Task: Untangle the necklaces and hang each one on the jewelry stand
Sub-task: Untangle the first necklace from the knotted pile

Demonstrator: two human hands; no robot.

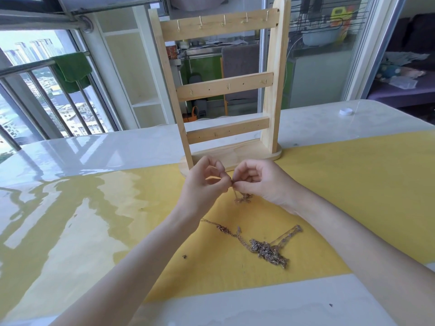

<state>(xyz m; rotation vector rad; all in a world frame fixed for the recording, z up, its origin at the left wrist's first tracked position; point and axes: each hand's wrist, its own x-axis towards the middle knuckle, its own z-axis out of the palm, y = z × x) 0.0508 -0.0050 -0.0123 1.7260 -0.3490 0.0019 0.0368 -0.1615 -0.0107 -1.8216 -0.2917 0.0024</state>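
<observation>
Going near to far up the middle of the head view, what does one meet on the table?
Tangled pile of necklaces → the lifted necklace pinched between the left hand and right hand → wooden jewelry stand, its hooks bare.

A high-rise home: balcony railing (47, 90), kitchen dish rack (329, 22), sofa (412, 43).

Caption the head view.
Both hands pinch a thin metal necklace before the empty wooden jewelry stand.

wooden jewelry stand (226, 90) — upright, hooks bare | raised necklace (242, 198) dangling | necklace tangle (266, 250) — on mat
</observation>
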